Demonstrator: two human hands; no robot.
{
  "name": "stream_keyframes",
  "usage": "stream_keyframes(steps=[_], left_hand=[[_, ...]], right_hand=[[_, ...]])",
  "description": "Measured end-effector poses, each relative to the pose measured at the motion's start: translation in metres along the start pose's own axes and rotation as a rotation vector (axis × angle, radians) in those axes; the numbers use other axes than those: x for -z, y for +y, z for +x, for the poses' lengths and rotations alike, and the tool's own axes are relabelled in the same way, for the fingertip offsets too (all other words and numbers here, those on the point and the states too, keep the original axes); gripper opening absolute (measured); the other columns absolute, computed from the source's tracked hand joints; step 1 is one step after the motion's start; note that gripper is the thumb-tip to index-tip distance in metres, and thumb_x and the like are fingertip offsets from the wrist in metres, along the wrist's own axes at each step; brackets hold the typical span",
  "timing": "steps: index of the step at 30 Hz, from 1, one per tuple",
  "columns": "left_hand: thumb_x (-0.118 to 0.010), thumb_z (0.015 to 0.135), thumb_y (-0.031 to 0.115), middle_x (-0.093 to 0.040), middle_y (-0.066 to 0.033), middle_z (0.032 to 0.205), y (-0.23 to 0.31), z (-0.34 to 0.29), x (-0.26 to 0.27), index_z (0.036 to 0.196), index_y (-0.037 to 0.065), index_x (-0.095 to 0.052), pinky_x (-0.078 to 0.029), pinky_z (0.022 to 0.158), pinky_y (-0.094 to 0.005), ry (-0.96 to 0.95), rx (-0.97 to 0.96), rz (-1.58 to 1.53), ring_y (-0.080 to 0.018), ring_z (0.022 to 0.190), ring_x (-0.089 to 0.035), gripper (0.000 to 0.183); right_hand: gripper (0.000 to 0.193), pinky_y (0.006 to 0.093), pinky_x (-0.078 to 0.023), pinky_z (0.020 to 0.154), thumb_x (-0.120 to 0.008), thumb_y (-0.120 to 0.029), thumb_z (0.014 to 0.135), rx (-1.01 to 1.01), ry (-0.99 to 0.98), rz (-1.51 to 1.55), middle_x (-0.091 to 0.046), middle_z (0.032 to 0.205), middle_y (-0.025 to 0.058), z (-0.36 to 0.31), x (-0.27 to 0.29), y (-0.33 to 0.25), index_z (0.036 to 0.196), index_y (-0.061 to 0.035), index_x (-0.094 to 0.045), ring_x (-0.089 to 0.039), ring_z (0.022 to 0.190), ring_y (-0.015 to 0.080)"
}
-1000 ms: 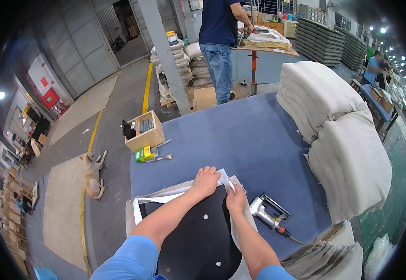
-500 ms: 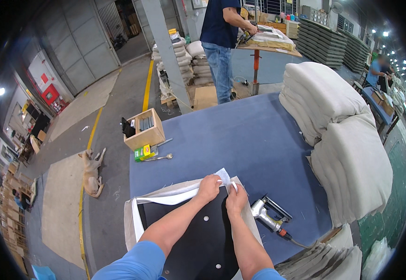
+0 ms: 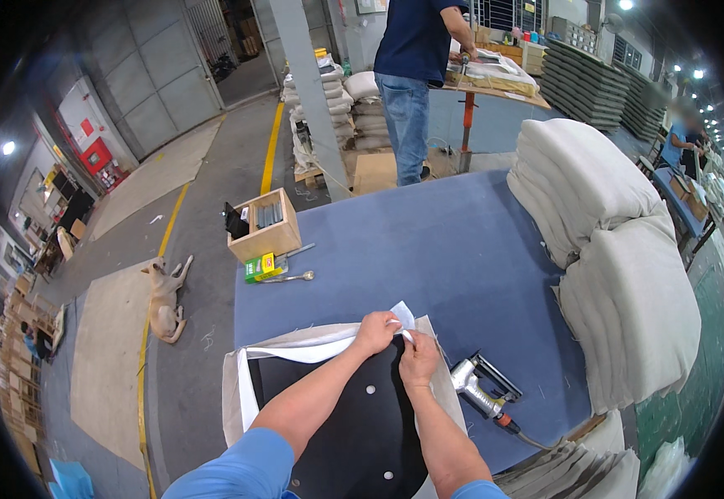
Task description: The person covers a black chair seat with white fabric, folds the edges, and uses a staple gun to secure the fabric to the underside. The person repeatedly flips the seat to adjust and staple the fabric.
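A black panel (image 3: pixel 333 416) with white round dots lies on the table, edged by white strips and beige fabric (image 3: pixel 234 391). My left hand (image 3: pixel 376 333) is closed on the white cloth strip (image 3: pixel 404 313) at the panel's far right corner. Close beside it, my right hand (image 3: pixel 419 358) pinches the folded edge of the same cloth. A short flap of it stands up beyond my fingers. To the right of that hand, a silver staple gun (image 3: pixel 478 388) with a hose lies on the blue tabletop (image 3: pixel 362 241).
Folded beige covers (image 3: pixel 628 291) are piled at the table's right. At its far left stand a wooden box (image 3: pixel 266 237) of staple strips, a green-yellow carton (image 3: pixel 260 268) and a metal tool (image 3: pixel 291 277). A dog (image 3: pixel 165 303) lies on the floor. A person (image 3: pixel 412 75) works beyond.
My right hand has drawn slightly closer to my left, both still on the cloth. The whole view has shifted a little. The person beyond has moved an arm.
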State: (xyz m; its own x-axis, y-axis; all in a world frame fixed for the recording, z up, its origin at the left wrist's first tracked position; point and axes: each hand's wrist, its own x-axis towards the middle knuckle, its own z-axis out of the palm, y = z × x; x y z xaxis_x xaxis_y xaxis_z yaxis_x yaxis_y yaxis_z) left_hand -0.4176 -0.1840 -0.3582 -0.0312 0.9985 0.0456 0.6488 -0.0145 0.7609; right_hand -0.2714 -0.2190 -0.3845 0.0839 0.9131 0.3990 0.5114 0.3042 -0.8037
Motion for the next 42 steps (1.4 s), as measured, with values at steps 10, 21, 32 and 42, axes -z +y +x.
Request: stream_keyframes(steps=[10,21,32,42], left_hand=[[-0.073,0.087,0.023,-0.076,-0.0183,0.088,0.033,0.004,0.009,0.094,0.007,-0.081,-0.057,0.081,-0.045,-0.088,0.119,0.155,-0.034,0.083,-0.075,0.019],[-0.075,0.087,0.026,-0.076,-0.011,0.096,0.049,-0.038,-0.018,0.088,0.013,-0.08,-0.056,0.086,-0.0501,0.075,-0.094,0.311,-0.0345,0.097,-0.07,0.014],[-0.053,0.105,0.024,-0.044,-0.0154,0.162,0.032,-0.118,-0.017,0.148,0.002,-0.053,-0.027,0.128,-0.0493,-0.017,-0.2,0.346,-0.0341,0.154,-0.035,0.048],[-0.052,0.106,0.028,-0.045,-0.012,0.158,0.035,-0.126,-0.016,0.152,0.004,-0.048,-0.026,0.128,-0.0483,0.012,-0.192,0.404,-0.0332,0.154,-0.034,0.053]], right_hand=[[0.048,0.0528,-0.039,0.114,-0.069,-0.015,0.091,0.278,-0.323,-0.409,-0.059,0.145,0.019,-0.036,0.009,-0.026,0.137,-0.0007,-0.064,-0.051,0.135,0.0428],[0.042,0.0551,-0.04,0.114,-0.061,-0.025,0.1,0.217,-0.715,-0.401,-0.059,0.143,0.0192,-0.07,0.049,-0.055,0.136,-0.0045,-0.065,-0.049,0.14,0.036],[0.022,0.0548,-0.049,0.087,-0.066,-0.001,0.084,-0.186,-0.473,-0.573,-0.062,0.104,0.0243,-0.034,0.179,0.028,0.102,-0.0021,-0.054,-0.061,0.099,0.0453],[0.047,0.0561,-0.05,0.078,-0.076,-0.007,0.075,-0.169,-0.441,-0.499,-0.069,0.094,0.0246,-0.01,0.178,0.025,0.115,-0.0034,-0.05,-0.064,0.085,0.0503]])
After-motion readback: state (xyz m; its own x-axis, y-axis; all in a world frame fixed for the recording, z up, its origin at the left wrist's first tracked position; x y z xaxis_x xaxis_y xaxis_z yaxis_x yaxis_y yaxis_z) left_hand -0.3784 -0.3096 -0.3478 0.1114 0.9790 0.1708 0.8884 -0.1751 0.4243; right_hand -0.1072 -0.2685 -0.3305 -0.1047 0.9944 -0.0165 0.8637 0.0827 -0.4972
